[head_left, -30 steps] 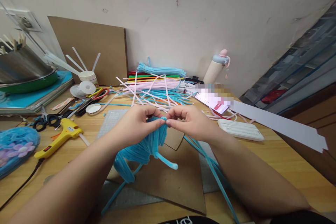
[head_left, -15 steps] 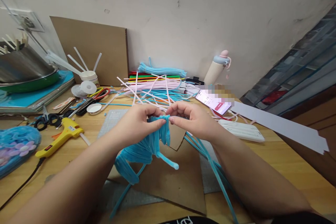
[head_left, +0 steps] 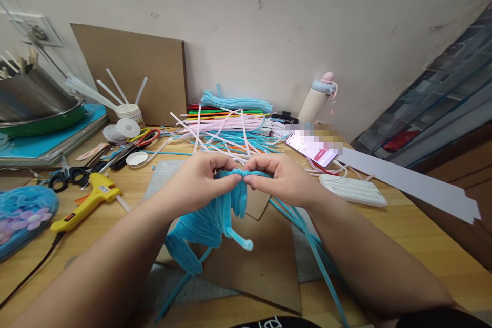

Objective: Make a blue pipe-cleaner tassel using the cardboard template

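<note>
A piece of bent blue pipe cleaners [head_left: 203,225], folded in many side-by-side loops, hangs between my hands over a brown cardboard sheet [head_left: 261,256]. My left hand [head_left: 203,179] pinches its upper edge between thumb and fingers. Close beside it, my right hand [head_left: 279,177] is closed on the same top edge, thumb and fingertips on a blue strand. One short end of a pipe cleaner sticks out below, toward the lower right. Loose blue pipe cleaners [head_left: 317,251] run under my right forearm to the front edge.
Behind my hands lies a pile of coloured pipe cleaners [head_left: 230,123]. At left are a yellow hot glue gun [head_left: 90,202], black scissors [head_left: 69,177] and a blue bundle with flowers [head_left: 28,215]. A phone [head_left: 311,148], a white power bank [head_left: 352,189] and a bottle [head_left: 317,97] stand or lie at right.
The looped blue piece has tipped slightly, its protruding end shifting left and a little down. A blue strand now shows stretched between my right thumb and fingers. Both hands stay close together.
</note>
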Tool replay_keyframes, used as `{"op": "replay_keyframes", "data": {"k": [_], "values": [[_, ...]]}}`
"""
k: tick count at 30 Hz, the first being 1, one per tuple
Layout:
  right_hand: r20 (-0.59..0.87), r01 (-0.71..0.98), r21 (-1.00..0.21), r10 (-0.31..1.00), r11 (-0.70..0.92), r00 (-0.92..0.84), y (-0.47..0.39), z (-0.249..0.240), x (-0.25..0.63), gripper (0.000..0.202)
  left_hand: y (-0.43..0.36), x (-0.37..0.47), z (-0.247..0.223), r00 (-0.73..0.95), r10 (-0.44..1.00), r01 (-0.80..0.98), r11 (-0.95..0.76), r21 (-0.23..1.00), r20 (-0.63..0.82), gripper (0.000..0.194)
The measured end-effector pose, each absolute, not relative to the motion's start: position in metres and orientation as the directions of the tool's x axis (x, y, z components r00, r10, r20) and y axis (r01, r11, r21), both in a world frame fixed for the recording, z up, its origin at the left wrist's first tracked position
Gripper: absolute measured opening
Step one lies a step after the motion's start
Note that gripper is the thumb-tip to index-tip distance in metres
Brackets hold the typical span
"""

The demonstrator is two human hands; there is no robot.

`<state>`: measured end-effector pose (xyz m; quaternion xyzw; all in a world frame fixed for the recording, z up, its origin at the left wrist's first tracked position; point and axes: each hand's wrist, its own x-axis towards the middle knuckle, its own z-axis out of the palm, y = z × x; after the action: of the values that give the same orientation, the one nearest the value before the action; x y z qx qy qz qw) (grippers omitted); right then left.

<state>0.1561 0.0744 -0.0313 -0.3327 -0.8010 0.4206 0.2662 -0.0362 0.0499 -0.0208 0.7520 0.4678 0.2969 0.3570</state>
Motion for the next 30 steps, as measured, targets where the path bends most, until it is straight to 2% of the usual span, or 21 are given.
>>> {"op": "replay_keyframes", "data": {"k": [13, 19, 23, 28, 30], "values": [[0.078, 0.341, -0.860, 0.757, 0.381, -0.648, 0.080, -0.026, 0.168, 0.017, 0.052, -0.037, -0.020, 0.381, 0.924, 0.462, -0.227, 0.857, 0.040, 0.019], [0.145, 0.360, -0.855, 0.837, 0.375, -0.528, 0.077, -0.030, 0.161, 0.022, 0.054, -0.035, -0.025, 0.319, 0.936, 0.493, -0.296, 0.818, 0.146, 0.023], [0.165, 0.373, -0.846, 0.852, 0.382, -0.498, 0.073, -0.035, 0.153, 0.017, 0.055, -0.035, -0.027, 0.285, 0.947, 0.543, -0.286, 0.789, 0.148, 0.020], [0.240, 0.398, -0.838, 0.908, 0.373, -0.344, 0.075, -0.044, 0.152, 0.035, 0.056, -0.036, -0.028, 0.143, 0.964, 0.590, -0.266, 0.763, 0.226, 0.022], [0.271, 0.408, -0.827, 0.911, 0.386, -0.312, 0.075, -0.046, 0.151, 0.029, 0.057, -0.037, -0.030, 0.086, 0.964, 0.610, -0.249, 0.752, 0.250, 0.024]]}}
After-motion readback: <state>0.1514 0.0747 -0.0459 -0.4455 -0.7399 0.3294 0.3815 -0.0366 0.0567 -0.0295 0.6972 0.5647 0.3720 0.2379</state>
